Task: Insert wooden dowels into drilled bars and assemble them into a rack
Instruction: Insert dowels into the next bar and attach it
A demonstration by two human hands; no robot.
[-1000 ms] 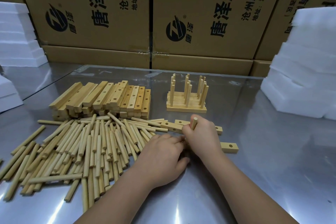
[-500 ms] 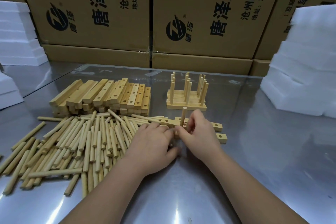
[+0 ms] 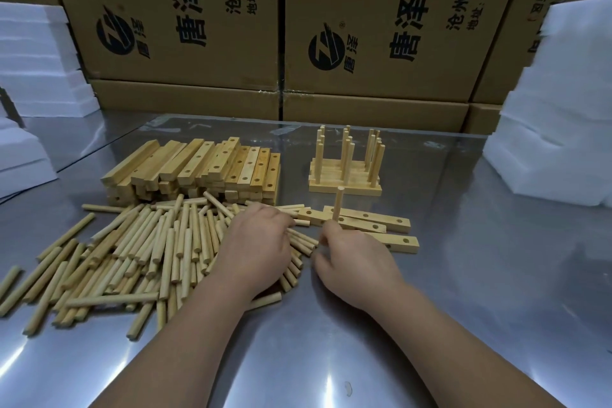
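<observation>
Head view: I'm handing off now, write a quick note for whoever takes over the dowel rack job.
Left hand: lying on the loose dowels, grip hidden.
Right hand: at the base of one upright dowel standing in a drilled bar; whether it grips it is unclear.
Two more bars lie flat beside it, holes empty.
Bar stack sits behind the dowels; one finished rack is at the rear.
Done: one rack, first dowel of the next.
Left: fill the remaining holes, join the bars.
</observation>
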